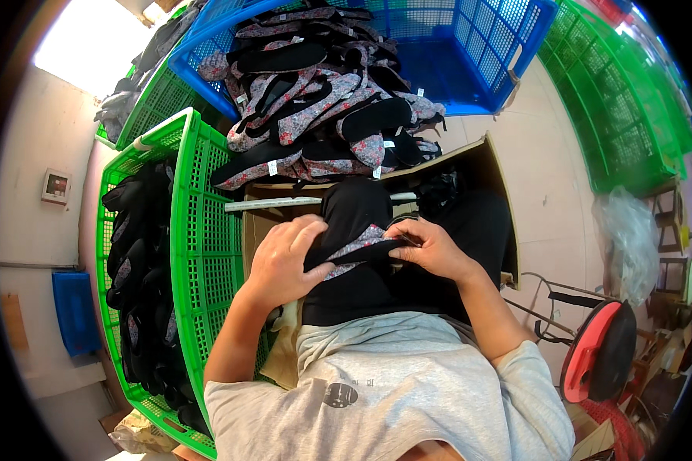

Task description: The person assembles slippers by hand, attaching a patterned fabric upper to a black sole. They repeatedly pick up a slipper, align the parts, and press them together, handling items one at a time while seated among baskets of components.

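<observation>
A narrow, soft-looking fabric piece, part grey with a red floral print and part plain black (370, 251), lies across the person's lap between the two hands, over the black trousers (357, 207). It looks light and limp, perhaps thinly padded: cloth like this should fold easily, not break, and offer fair friction to bare skin. The sensible places to take hold are its ends and seamed edges, since the middle would sag.

At the piece's 3 o'clock, the right hand (432, 247) has its grip closed with thumb and forefinger pinching the end of the cloth. At 9 o'clock, the left hand (283, 257) has its grip spread, thumb well apart from the fingers; the thumb tip is at the cloth's left end, though whether it presses there I cannot tell.

Further out, at 11 o'clock, is a thin white rod (273, 204). Towards 12 lies a heap of similar floral and black pieces (323, 104), partly inside a large blue plastic mesh crate (490, 31). At 9 o'clock stands a bright green plastic mesh crate (211, 230) filled with dark fabric pieces (134, 269). More green mesh crates (611, 115) sit at 2 o'clock, a crumpled clear plastic bag (630, 246) at 3, and a red and black round padded seat (598, 353) at 4.
</observation>
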`<state>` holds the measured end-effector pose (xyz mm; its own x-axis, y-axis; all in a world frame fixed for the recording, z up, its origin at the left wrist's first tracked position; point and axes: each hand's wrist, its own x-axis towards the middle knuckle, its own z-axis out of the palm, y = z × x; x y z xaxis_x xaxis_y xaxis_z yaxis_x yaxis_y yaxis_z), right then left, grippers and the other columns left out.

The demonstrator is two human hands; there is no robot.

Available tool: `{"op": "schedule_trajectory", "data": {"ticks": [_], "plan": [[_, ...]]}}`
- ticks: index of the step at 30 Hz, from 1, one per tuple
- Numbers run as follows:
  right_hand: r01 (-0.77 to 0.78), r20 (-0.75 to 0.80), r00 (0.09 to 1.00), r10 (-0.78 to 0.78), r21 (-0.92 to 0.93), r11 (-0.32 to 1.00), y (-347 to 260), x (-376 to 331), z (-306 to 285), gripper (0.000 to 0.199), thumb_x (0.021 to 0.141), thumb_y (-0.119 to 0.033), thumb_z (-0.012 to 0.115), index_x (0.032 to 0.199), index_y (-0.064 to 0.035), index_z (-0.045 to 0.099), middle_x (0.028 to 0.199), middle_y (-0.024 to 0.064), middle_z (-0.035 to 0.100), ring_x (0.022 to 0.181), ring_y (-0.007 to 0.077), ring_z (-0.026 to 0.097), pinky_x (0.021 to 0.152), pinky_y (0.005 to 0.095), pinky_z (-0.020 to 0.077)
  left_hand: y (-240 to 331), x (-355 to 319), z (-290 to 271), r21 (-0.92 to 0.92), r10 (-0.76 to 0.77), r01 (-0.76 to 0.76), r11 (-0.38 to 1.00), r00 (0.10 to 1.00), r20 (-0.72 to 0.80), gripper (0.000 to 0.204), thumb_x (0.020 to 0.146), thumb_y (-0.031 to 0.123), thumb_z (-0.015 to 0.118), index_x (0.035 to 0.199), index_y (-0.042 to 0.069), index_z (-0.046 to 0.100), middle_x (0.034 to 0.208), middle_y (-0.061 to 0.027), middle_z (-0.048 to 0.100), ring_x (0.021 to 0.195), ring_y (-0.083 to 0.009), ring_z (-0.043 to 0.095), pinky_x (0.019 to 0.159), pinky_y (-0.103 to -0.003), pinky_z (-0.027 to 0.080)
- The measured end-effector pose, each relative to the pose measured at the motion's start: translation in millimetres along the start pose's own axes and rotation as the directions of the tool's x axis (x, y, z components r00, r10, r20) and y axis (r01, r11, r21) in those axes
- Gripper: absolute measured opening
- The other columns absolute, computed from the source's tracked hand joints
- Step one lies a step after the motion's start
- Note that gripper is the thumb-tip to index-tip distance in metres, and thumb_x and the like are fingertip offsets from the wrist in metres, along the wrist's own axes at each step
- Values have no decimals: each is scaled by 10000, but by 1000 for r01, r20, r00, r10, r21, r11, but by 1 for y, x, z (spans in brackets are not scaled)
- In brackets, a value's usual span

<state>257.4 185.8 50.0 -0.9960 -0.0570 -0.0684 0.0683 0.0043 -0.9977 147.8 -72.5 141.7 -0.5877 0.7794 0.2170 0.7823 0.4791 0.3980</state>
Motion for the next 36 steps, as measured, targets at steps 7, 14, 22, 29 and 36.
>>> {"op": "schedule_trajectory", "data": {"ticks": [7,14,22,29,36], "plan": [[138,-69,988,-139,-25,990,24,-8,18,302,816,129,624,983,-107,709,1174,65,652,1018,206,623,879,300,490,11,-17,14,-201,118,-47,978,926,358,280,778,282,778,927,64,687,884,-94,658,847,-315,647,752,-409,530],[-28,-197,980,28,3,1000,59,-22,28,232,869,101,575,996,-43,705,1035,31,666,920,97,585,825,239,459,7,-6,43,-335,-180,327,884,898,401,161,794,77,745,940,32,697,838,-84,650,823,-226,645,718,-348,516],[-66,-243,961,134,272,960,89,-26,39,132,927,16,601,1024,-38,673,971,-16,596,819,59,547,758,211,439,-1,17,83,-388,-9,144,910,944,331,237,762,139,789,960,36,710,828,-81,634,834,-246,619,748,-356,495],[-263,-105,937,334,419,869,75,-28,35,181,958,-23,578,1126,-56,635,850,-22,569,689,61,516,603,212,411,-4,43,94,-342,-96,352,871,806,584,227,757,128,808,912,3,699,779,-74,615,730,-193,598,683,-312,479],[-230,-196,927,320,378,897,71,-34,32,232,1037,-183,520,1222,-59,584,914,10,651,608,70,512,565,221,432,-14,52,108,-494,-155,668,557,667,728,135,854,115,768,842,4,692,695,22,597,653,-57,522,587,-246,425]]}}
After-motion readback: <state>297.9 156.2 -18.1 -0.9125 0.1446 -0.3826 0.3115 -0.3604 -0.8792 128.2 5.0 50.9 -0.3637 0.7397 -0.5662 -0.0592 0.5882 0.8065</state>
